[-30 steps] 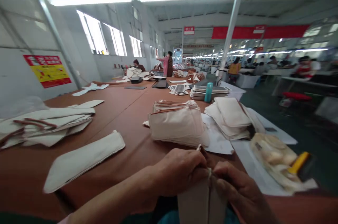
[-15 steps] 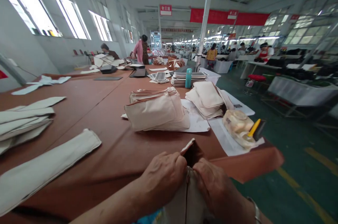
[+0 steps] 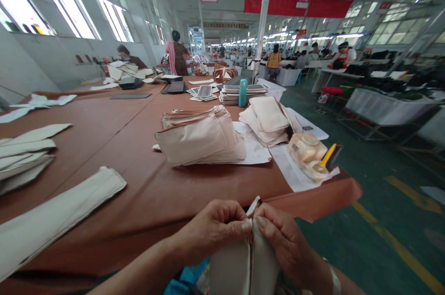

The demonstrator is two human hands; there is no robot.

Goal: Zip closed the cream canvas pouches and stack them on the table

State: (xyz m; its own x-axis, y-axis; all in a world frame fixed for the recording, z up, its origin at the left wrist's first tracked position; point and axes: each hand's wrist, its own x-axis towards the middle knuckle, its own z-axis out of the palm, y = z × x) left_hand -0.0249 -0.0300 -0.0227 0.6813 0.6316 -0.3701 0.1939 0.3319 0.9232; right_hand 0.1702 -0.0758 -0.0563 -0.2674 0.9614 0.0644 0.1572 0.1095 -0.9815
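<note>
Where both hands meet before the near edge of the bench [image 3: 181, 188], a cream fabric pc [image 3: 229, 262] w/ a dark centre seam is held up. Its top edge is pinched btwn thumb & fingers by the L hand [image 3: 217, 225] and the R hand [image 3: 283, 234]; each grip is closed on it, side by side, & the pinched edge is partly hidden by fingers. Ahead, a thick stack of cream pcs [image 3: 198, 142] is laid partly on a white sheet [image 3: 257, 151]. To its R, a 2nd stack [image 3: 267, 116] is seen; nr the bench corner, a yellowish plastic item [image 3: 306, 146] (contents unclear) is set w/ a yellow handle [image 3: 327, 156]. On the L, a long cream strip [image 3: 62, 216] is laid flat; a loose pile [image 3: 24, 156] is cut off by the view's edge. Further back, stacked panels [image 3: 227, 97] are partly blocked by a turquoise bottle [image 3: 242, 93]; behind, a post [image 3: 264, 12] is seen.
</note>
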